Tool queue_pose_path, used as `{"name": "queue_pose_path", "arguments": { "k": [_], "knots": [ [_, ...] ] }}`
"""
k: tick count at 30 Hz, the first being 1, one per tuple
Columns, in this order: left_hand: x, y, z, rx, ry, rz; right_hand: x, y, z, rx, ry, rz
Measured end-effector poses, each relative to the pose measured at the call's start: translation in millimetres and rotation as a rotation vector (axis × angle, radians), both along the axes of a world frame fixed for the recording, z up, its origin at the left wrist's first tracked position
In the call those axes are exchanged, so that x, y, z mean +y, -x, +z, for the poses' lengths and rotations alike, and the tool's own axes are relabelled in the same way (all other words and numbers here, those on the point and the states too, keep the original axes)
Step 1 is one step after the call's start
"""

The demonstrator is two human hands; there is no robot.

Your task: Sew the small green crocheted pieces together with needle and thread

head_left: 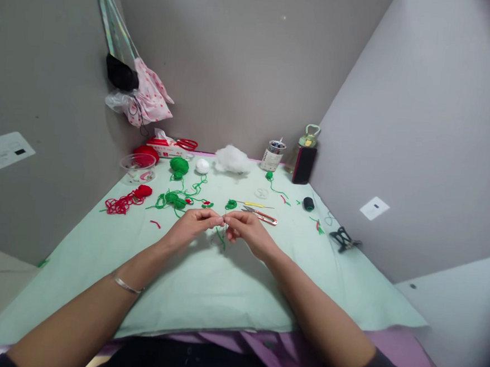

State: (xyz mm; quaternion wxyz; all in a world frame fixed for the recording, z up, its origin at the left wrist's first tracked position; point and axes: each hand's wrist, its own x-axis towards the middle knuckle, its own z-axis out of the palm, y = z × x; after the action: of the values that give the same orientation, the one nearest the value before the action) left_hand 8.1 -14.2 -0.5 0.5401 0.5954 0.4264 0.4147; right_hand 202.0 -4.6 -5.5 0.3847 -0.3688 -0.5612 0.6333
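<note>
My left hand (pixel 197 224) and my right hand (pixel 245 229) meet fingertip to fingertip over the middle of the pale green cloth. Both are closed in a pinch on green yarn (pixel 221 239), whose end hangs below the fingers. Just beyond them lie a small green crocheted piece (pixel 230 204), red-handled thread snips (pixel 264 215) and a yellow-handled hook (pixel 252 204). Small red and green pieces (pixel 207 204) rest left of the crocheted piece. What lies between the fingertips is too small to make out fully.
Green yarn (pixel 179 166), red yarn (pixel 121 204), a clear tub (pixel 138 173) and a tissue box (pixel 169 149) are at the left. White stuffing (pixel 232 160) lies at the back. A can (pixel 272 156), phone (pixel 304 166), black spool (pixel 308 203) and black clip (pixel 342 239) stand right.
</note>
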Motion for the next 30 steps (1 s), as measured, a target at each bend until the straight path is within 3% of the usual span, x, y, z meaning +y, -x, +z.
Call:
{"name": "queue_pose_path", "arguments": {
  "k": [6, 13, 20, 23, 26, 30],
  "knots": [
    [0.3, 0.0, 0.3, -0.152, 0.094, -0.008, -1.6, -3.6, 9.4, 0.059, 0.111, 0.104],
    [-1.4, -1.0, 5.6, -0.398, 0.290, -0.122, -3.3, -4.5, 11.7, -0.006, -0.159, -0.067],
    [2.1, 3.0, 2.6, -0.487, 0.349, -0.068, -5.5, -1.8, 9.8, -0.099, -0.339, -0.157],
    [0.6, 2.7, 3.8, -0.549, 0.349, -0.054, -6.3, -0.9, 4.9, -0.181, -0.509, -0.168],
    [0.0, 1.6, 3.6, -0.609, 0.336, -0.055, -10.1, 1.4, -1.2, -0.300, -0.828, -0.182],
    [0.5, -2.0, -1.4, -0.491, 0.277, -0.012, -16.3, 5.0, -6.8, -0.400, -1.143, -0.137]
  ]
}}
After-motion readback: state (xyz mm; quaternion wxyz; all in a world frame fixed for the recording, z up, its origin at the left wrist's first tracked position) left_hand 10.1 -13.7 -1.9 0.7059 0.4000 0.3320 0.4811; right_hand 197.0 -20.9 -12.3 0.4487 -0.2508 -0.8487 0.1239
